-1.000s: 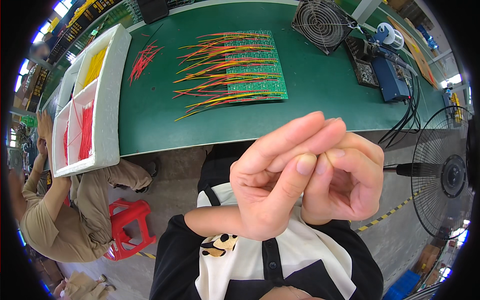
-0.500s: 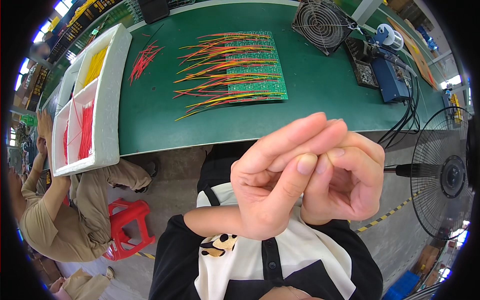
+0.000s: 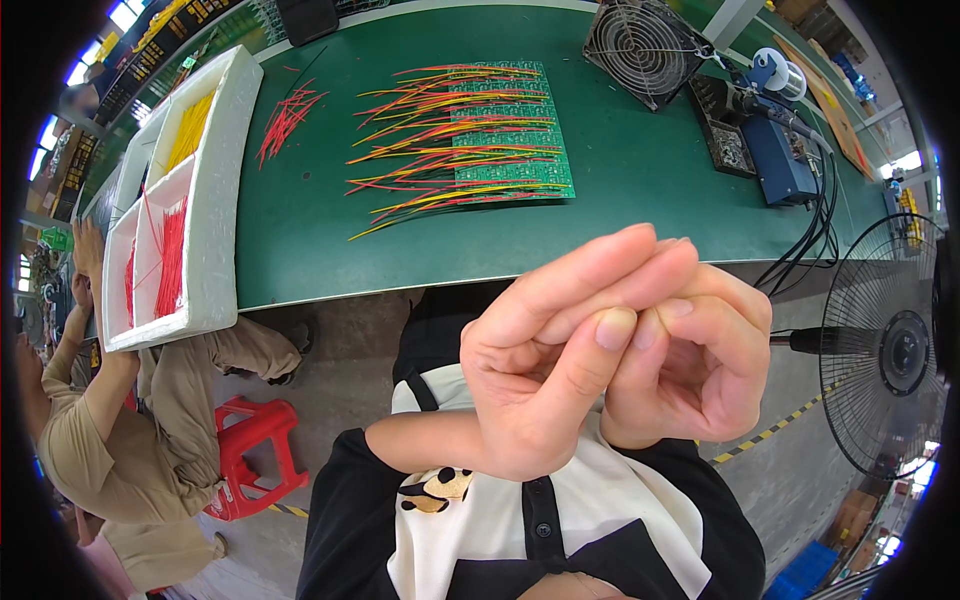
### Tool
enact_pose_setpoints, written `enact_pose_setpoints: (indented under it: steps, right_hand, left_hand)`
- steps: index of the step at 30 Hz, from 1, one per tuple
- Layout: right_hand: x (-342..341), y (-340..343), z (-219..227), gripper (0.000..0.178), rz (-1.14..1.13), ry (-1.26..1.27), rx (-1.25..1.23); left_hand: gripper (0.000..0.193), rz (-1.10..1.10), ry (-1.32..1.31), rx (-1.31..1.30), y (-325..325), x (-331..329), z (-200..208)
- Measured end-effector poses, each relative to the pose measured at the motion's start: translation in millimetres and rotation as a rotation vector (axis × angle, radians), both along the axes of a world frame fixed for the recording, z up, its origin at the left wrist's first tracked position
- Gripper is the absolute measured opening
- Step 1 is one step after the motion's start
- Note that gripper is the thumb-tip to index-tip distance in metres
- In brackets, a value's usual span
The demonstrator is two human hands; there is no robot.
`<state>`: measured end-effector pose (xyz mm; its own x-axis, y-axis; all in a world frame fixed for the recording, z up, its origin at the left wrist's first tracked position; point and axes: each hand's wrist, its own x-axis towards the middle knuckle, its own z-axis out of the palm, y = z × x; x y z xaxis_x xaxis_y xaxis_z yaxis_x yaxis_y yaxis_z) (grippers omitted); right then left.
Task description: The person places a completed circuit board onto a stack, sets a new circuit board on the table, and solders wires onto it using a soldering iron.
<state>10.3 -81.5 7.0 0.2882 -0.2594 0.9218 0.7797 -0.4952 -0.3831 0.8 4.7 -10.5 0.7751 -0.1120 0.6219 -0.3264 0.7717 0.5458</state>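
Observation:
My left hand [image 3: 545, 350] and my right hand [image 3: 705, 365] are raised together in front of my chest, short of the table's near edge. Thumb and fingers of each are pinched, and the fingertips of the two hands meet. Whatever may be between them is hidden or too small to see. Beyond my hands, a green circuit board panel [image 3: 560, 165] lies on the table. Rows of red and yellow wires [image 3: 410, 140] rest across it, their loose ends sticking out to the left.
On the green table [image 3: 340, 245], a foam box [image 3: 222, 200] of red and yellow wires stands left, near a loose red wire pile [image 3: 290, 120]. A small fan [image 3: 645, 50] and blue soldering station [image 3: 780, 160] stand right, a larger fan [image 3: 900, 345] beyond. A co-worker sits left.
My hands stay pinched together, shifted only very slightly to the right. On the table nothing visibly moves. At the lower left, another person's clothing has shifted a little.

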Motion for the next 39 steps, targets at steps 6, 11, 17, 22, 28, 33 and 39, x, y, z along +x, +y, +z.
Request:
enact_pose_setpoints:
  steps: [6, 11, 17, 22, 28, 33, 39]
  right_hand:
    - [-1, -1, 0, 0.022, 0.012, 0.016, -0.014]
    - [2, 5, 8, 0.023, 0.094, 0.015, 0.017]
    - [0, -5, -4, 0.03, 0.196, 0.073, 0.08]
    - [2, -7, -1, 0.034, 0.199, 0.106, 0.013]
    - [5, -10, 0, 0.034, 0.183, 0.047, -0.058]
    - [4, -8, -1, 0.035, 0.149, 0.055, -0.051]
    - [-6, -13, -2, 0.017, 0.168, 0.181, -0.121]
  left_hand:
    - [0.043, -0.009, 0.006, -0.022, -1, -1, 0]
    - [0.044, 0.022, 0.016, -0.035, -2, -3, 1]
    - [0.046, 0.066, -0.006, 0.018, 0, 2, -3]
    - [0.046, 0.041, 0.052, 0.003, 3, -2, 0]
    - [0.046, 0.008, 0.03, -0.018, 3, 0, -1]
    - [0.045, -0.008, 0.018, -0.021, 2, 3, -4]
    - [0.046, -0.015, 0.036, -0.019, 1, 1, -3]
